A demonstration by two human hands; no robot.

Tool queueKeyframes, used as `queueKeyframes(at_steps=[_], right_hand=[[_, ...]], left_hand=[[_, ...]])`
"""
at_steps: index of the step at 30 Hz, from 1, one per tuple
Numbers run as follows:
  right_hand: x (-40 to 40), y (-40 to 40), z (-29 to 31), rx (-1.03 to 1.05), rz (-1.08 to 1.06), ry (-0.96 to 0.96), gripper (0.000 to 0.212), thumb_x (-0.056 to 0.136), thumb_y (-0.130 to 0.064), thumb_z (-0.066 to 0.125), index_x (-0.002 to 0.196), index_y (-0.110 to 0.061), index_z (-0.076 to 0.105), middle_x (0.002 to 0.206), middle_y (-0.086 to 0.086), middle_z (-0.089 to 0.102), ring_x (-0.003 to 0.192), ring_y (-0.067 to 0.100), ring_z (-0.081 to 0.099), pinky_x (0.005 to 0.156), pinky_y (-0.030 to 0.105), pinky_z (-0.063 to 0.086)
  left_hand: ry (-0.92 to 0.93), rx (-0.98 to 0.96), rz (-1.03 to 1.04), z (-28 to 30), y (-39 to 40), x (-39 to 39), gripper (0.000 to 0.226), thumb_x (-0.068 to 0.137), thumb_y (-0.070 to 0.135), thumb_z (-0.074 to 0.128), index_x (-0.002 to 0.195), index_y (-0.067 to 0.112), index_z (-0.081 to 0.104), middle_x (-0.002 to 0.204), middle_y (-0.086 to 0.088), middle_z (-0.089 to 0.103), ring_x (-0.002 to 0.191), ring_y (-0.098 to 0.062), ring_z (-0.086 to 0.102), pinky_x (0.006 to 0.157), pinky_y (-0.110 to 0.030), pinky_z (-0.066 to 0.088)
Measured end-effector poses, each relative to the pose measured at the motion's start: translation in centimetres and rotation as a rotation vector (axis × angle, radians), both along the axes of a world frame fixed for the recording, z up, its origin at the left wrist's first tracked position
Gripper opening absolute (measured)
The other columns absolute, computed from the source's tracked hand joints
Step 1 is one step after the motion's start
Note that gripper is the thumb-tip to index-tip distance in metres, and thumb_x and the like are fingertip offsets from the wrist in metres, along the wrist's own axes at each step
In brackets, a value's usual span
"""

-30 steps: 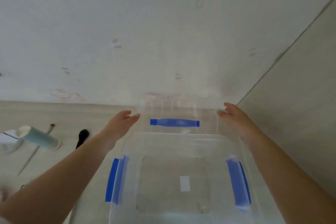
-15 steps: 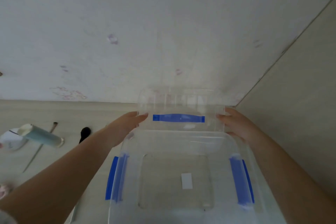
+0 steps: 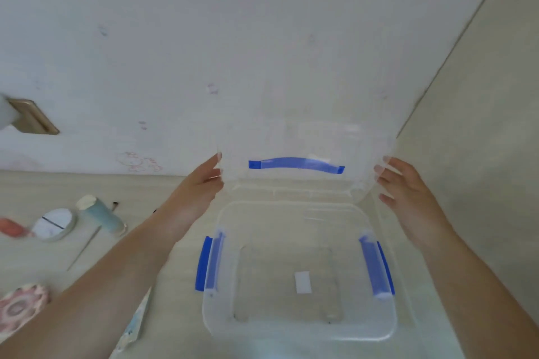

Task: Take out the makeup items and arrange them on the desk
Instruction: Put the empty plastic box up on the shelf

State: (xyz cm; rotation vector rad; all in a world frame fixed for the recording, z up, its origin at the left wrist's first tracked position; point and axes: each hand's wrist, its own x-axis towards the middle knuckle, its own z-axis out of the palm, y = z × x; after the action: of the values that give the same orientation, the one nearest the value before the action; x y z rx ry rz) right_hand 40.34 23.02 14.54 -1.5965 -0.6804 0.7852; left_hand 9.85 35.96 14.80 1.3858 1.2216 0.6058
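A clear plastic box (image 3: 300, 336) with blue side latches stands on the desk in front of me; only a white label shows on its floor. Its clear lid (image 3: 294, 143), with a blue strip, stands tilted up over the box's far edge. My left hand (image 3: 201, 186) holds the lid's left edge between thumb and fingers. My right hand (image 3: 405, 183) grips the lid's right edge with curled fingertips. On the desk to the left lie a pale blue tube (image 3: 100, 217), a round compact mirror (image 3: 54, 224) and a thin brush (image 3: 84, 248).
A pink item (image 3: 13, 227) lies at the far left edge. A round patterned case (image 3: 20, 306) and a pale packet (image 3: 137, 320) lie near my left forearm. A wall rises behind the desk, and a beige panel (image 3: 481, 154) closes off the right side.
Both hands have raised the lid higher and more upright at the box's far edge. My view has tipped, bringing more of the items on the left into sight.
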Motion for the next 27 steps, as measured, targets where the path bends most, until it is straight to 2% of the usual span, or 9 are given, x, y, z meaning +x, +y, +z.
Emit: queueKeyframes(at_steps=[3,6,10,12,15,19,21,23,27], right_hand=[[-1.2,-2.2,0.2,0.085,-0.029,0.076,0.017,0.093,-0.019,0.054,0.094,-0.035,0.058,0.111,-0.015,0.065,0.109,0.003,0.058,0.095,0.027,0.04],[-2.1,-4.3,0.1,0.127,-0.057,0.175,0.022,0.093,-0.009,0.051,0.091,-0.028,0.061,0.11,-0.006,0.066,0.11,0.01,0.059,0.099,0.028,0.04],[-3.3,-6.4,-0.2,0.118,-0.084,0.233,0.022,0.087,-0.002,0.055,0.078,-0.019,0.066,0.084,-0.006,0.073,0.083,0.01,0.067,0.077,0.02,0.054],[-3.8,-7.2,-0.9,0.087,-0.113,0.26,0.02,0.087,-0.004,0.055,0.079,-0.017,0.068,0.082,-0.003,0.073,0.074,0.01,0.068,0.066,0.02,0.056],[-4.4,-8.3,-2.4,0.071,-0.15,0.246,0.033,0.087,0.002,0.044,0.088,-0.018,0.071,0.101,-0.006,0.073,0.089,0.01,0.068,0.077,0.022,0.055],[-5.5,-9.7,-3.4,0.059,-0.187,0.243,0.027,0.089,-0.001,0.048,0.084,-0.017,0.069,0.084,-0.01,0.073,0.078,0.005,0.068,0.068,0.015,0.054],[-5.7,-10.3,-4.0,0.026,-0.191,0.207,0.024,0.089,-0.005,0.051,0.082,-0.019,0.07,0.091,-0.007,0.073,0.082,0.008,0.067,0.068,0.017,0.054],[-5.8,-10.7,-4.5,-0.005,-0.19,0.185,0.019,0.089,-0.011,0.055,0.087,-0.02,0.071,0.1,-0.002,0.071,0.09,0.016,0.064,0.076,0.025,0.054],[-6.0,-11.1,-4.7,-0.044,-0.189,0.173,0.009,0.086,-0.023,0.063,0.087,-0.019,0.071,0.098,0.008,0.07,0.086,0.024,0.06,0.081,0.04,0.045]], left_hand=[[-0.061,0.062,0.022,0.2,-2.4,-1.1,0.052,0.095,0.008,0.042,0.124,0.05,0.046,0.125,0.012,0.054,0.115,-0.004,0.051,0.106,-0.031,0.036],[-0.08,0.09,0.07,-0.4,-4.3,-2.4,0.046,0.095,0.003,0.039,0.123,0.036,0.054,0.128,0.018,0.056,0.118,0.003,0.051,0.11,-0.032,0.035],[-0.067,0.114,0.051,-0.8,-6.8,-3.8,0.044,0.093,0.002,0.042,0.117,0.032,0.063,0.118,0.019,0.065,0.115,0.003,0.056,0.1,-0.023,0.041],[-0.069,0.128,0.079,-0.9,-8.0,-4.0,0.042,0.093,-0.001,0.042,0.117,0.026,0.064,0.122,0.016,0.062,0.116,-0.001,0.055,0.094,-0.011,0.042],[-0.085,0.129,0.11,-1.5,-9.4,-4.3,0.044,0.093,-0.003,0.04,0.111,0.031,0.062,0.121,0.021,0.055,0.11,0.011,0.053,0.083,0.004,0.039],[-0.066,0.136,0.071,-2.6,-10.6,-4.7,0.044,0.095,0.002,0.041,0.111,0.039,0.059,0.119,0.033,0.051,0.103,0.029,0.045,0.091,-0.001,0.034],[-0.067,0.123,0.079,-3.1,-11.1,-4.9,0.044,0.095,0.004,0.044,0.108,0.043,0.059,0.12,0.033,0.051,0.108,0.026,0.045,0.098,-0.011,0.034],[-0.074,0.117,0.086,-3.3,-11.6,-4.8,0.045,0.094,0.003,0.046,0.106,0.044,0.061,0.118,0.033,0.055,0.107,0.023,0.049,0.096,-0.012,0.038],[-0.092,0.081,0.056,-3.1,-12.5,-4.4,0.044,0.09,-0.004,0.046,0.114,0.027,0.066,0.112,0.025,0.067,0.108,0.009,0.058,0.089,-0.012,0.046]])
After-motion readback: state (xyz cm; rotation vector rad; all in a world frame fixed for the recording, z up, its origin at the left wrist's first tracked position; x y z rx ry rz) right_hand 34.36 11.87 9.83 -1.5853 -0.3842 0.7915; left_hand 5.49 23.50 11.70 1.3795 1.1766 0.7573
